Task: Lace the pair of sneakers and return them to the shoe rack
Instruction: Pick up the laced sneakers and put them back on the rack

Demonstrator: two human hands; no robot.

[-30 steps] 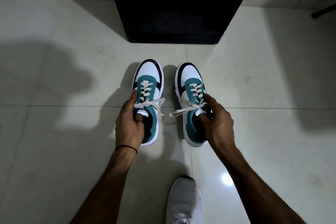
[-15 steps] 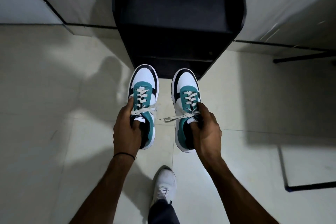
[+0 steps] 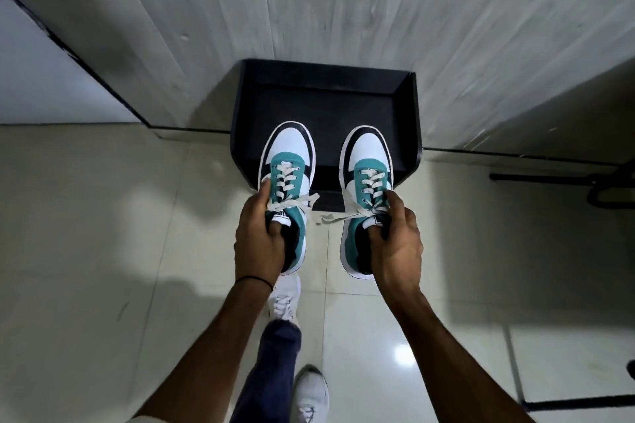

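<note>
Both sneakers look laced. The left hand (image 3: 257, 244) grips the left sneaker (image 3: 288, 182) and the right hand (image 3: 395, 244) the right sneaker (image 3: 366, 182), toes above the shoe rack (image 3: 326, 103); setting down remains.

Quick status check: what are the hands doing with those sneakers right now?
Left hand gripping left sneaker, right hand gripping right sneaker. Both laced, lace ends hanging loose. Toes over the black shoe rack, top shelf bare, nothing in the way.
</note>
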